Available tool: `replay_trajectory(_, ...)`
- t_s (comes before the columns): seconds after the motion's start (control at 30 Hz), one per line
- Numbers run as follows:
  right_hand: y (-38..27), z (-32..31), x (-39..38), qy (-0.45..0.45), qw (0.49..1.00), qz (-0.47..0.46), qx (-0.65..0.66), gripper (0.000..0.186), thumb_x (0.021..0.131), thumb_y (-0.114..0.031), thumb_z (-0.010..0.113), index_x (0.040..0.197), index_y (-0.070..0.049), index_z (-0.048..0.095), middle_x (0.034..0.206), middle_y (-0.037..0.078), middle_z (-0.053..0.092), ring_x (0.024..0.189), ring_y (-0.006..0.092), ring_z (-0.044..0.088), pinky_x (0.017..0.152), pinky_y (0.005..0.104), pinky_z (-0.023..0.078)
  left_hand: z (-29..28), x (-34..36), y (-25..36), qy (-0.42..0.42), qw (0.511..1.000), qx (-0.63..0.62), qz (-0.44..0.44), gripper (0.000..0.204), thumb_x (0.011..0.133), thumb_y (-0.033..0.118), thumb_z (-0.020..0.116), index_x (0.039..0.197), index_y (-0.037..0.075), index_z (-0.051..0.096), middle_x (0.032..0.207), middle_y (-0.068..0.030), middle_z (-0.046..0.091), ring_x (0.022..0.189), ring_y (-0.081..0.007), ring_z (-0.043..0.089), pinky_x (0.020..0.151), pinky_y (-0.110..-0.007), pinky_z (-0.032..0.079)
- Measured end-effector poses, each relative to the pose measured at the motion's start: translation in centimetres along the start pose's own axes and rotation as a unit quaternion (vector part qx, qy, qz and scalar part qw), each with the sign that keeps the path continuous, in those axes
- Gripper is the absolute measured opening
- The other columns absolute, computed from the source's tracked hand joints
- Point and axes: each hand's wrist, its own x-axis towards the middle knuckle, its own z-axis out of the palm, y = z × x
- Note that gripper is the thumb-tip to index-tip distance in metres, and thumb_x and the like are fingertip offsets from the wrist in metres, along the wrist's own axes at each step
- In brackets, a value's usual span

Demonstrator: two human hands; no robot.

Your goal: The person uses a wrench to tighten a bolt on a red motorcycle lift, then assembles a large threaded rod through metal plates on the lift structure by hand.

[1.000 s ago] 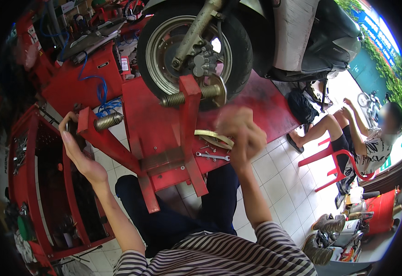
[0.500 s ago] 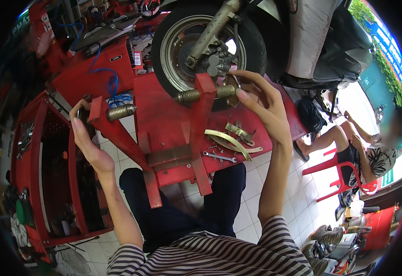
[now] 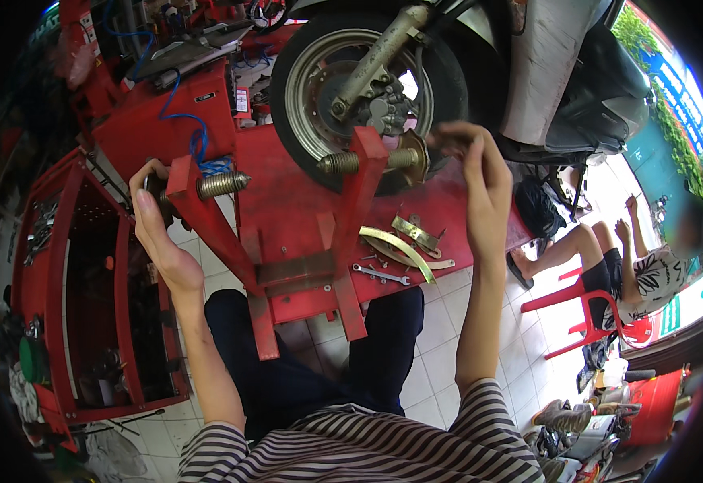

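A red metal stand (image 3: 356, 189) with two upright arms rises in front of me, each arm with a threaded bolt through its top. On the left bolt (image 3: 224, 185), my left hand (image 3: 166, 245) has its fingers and thumb around the round handle (image 3: 155, 187) at the outer end, which is partly hidden. The right bolt (image 3: 343, 163) carries a flared metal handle (image 3: 420, 156) on its outer end. My right hand (image 3: 484, 173) is beside that handle, apart from it, with its fingers stretched out and somewhat blurred.
Behind the stand, a scooter's front wheel (image 3: 291, 97) rests on a red platform (image 3: 267, 173). Brass-coloured curved strips (image 3: 404, 251), a wrench (image 3: 381, 274) and small screws lie on the platform. A red tool cart (image 3: 65, 322) stands left; a person sits on a red chair (image 3: 589, 322) at right.
My right hand has let go of the right bolt's handle and moved slightly to the right. My left hand stays at the left handle. The view has shifted a little.
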Motion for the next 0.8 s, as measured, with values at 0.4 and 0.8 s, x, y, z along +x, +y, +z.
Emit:
replay_trajectory(0.4,-1.3,1.9,0.4,0.09,0.985,-0.027,-0.147,0.049,0.105,-0.033,0.027,0.093,0.002,0.06,0.102,0.015,0.062,0.106,0.0221,0.057,0.097,0.0335,0.041,-0.4,0.3,-0.5,-0.008,1.0,0.001,0.014,0.051,0.102,0.04,0.025,0.124,0.0,0.05,0.112,-0.0083,0.056,0.104,-0.016,0.054,0.093,-0.029,0.038)
replay_trajectory(0.8,-0.4,1.4,-1.0,0.13,0.979,-0.108,-0.117,0.038,0.102,-0.023,0.04,0.091,0.005,0.064,0.094,0.012,0.067,0.081,0.0184,0.062,0.082,0.0304,0.045,-0.3,0.1,0.3,-0.025,0.999,0.012,0.017,0.048,0.103,0.037,0.023,0.122,0.002,0.05,0.111,-0.0059,0.055,0.098,-0.012,0.051,0.086,-0.024,0.038)
